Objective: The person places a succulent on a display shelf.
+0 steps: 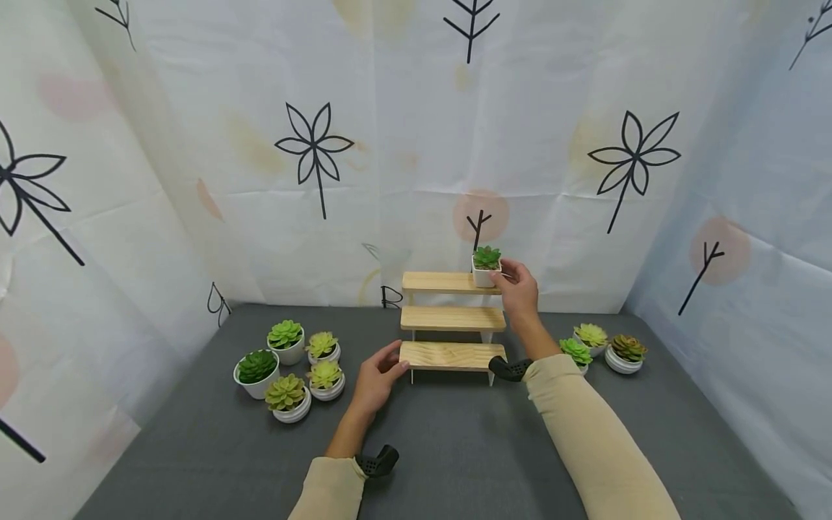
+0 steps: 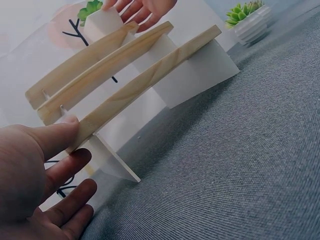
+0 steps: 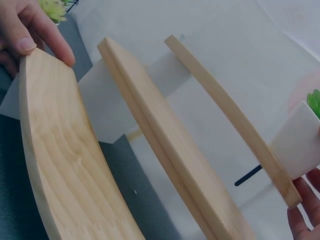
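Pinching the square white pot by its right side, the right hand is holding it at the right end of the top tier of a wooden display stand, right of centre in the frame. The pot's base is seemingly resting on the board, but the grip is not yet letting go. A green succulent is filling this pot, its rosette spreading over the rim. Lower in the frame, the left hand is pinching the left end of the bottom tier, thumb above and index finger below, probably steadying the stand.

The work is looking early: this one pot is sitting on the stand, while eight other potted succulents are standing on the grey worktop. Five are clustering at left of centre: a dark green succulent is growing from a smooth white pot, a bright green succulent is standing behind it, and three yellow-green ones are occupying ridged white pots. Three more are grouping at the right of the frame, where a reddish-green succulent is filling a ridged white bowl and the right sleeve is partly hiding the nearest pot.
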A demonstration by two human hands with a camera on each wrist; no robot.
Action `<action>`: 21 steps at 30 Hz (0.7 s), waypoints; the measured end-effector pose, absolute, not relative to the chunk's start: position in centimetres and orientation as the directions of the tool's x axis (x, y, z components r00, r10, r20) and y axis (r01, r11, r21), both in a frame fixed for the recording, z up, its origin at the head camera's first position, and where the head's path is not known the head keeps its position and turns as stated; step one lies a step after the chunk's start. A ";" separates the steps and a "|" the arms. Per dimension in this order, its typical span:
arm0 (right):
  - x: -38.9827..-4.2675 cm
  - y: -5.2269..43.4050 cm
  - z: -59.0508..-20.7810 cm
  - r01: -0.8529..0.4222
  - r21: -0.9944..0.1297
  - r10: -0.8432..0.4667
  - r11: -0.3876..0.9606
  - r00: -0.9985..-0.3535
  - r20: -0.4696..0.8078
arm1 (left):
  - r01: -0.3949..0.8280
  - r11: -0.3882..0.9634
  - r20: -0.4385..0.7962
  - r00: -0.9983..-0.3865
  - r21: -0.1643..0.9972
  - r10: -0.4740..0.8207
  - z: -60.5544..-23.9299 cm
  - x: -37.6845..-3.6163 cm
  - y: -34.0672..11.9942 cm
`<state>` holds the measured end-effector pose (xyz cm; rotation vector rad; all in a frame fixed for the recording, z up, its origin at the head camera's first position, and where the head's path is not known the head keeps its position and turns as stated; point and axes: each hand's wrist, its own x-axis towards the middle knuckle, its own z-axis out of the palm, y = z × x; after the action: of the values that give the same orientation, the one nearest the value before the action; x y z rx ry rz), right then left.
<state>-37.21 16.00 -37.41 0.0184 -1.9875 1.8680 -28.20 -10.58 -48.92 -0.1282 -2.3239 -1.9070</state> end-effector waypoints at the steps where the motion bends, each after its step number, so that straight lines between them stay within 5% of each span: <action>1: -37.2 16.0 -37.4 -0.286 -0.953 0.271 0.100 -0.914 0.303 | 0.148 0.196 0.154 -0.988 0.969 -0.019 -48.9 -28.2 -10.6; 21: -34.6 15.4 -37.8 -0.288 -0.946 0.387 0.150 -0.863 0.325 | 0.148 0.190 0.152 -0.988 0.971 -0.008 -48.9 -28.3 -10.7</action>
<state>-34.59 15.45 -37.80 -0.0933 -1.9310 1.7641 -28.29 -10.66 -48.88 -0.1379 -2.3255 -1.9203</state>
